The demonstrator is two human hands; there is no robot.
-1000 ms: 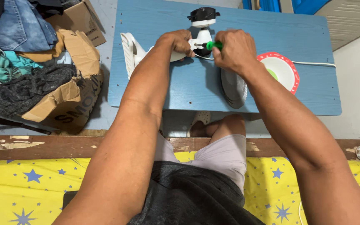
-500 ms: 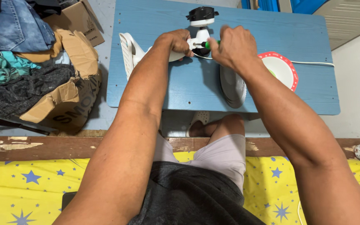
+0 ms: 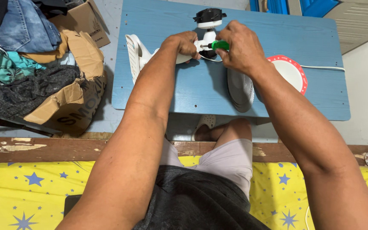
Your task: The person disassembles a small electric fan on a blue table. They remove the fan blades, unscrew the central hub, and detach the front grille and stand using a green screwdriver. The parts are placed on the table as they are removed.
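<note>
Head view, only one. Fan body (image 3: 173, 53), white plastic, lies on its side on the blue desk (image 3: 184, 91), near the far-left part of the top. Its ribbed base (image 3: 132, 57) points left, black motor end (image 3: 208, 16) sits toward the far edge.

Left hand (image 3: 183, 42) is wrapped around the fan neck, fingers curled tight on it, pinning it to the desk.

Right hand (image 3: 241, 44) is closed round a screwdriver (image 3: 219, 44) with a green handle; only the handle's front end shows past the thumb. Tip points left into the white joint just beside the left hand's knuckles. The two hands are nearly touching.

Grey fan blade (image 3: 240, 89) lies flat on the desk under the right wrist, near the front edge. Round guard (image 3: 292, 72), white with a red rim, just right of it, partly hidden by the forearm. White cord (image 3: 322, 67) runs right across the desk.

Cardboard box (image 3: 67, 102), torn, stuffed with clothes (image 3: 20, 47), stands on the floor left of the desk. Yellow star-print sheet (image 3: 26, 187) in the foreground.
</note>
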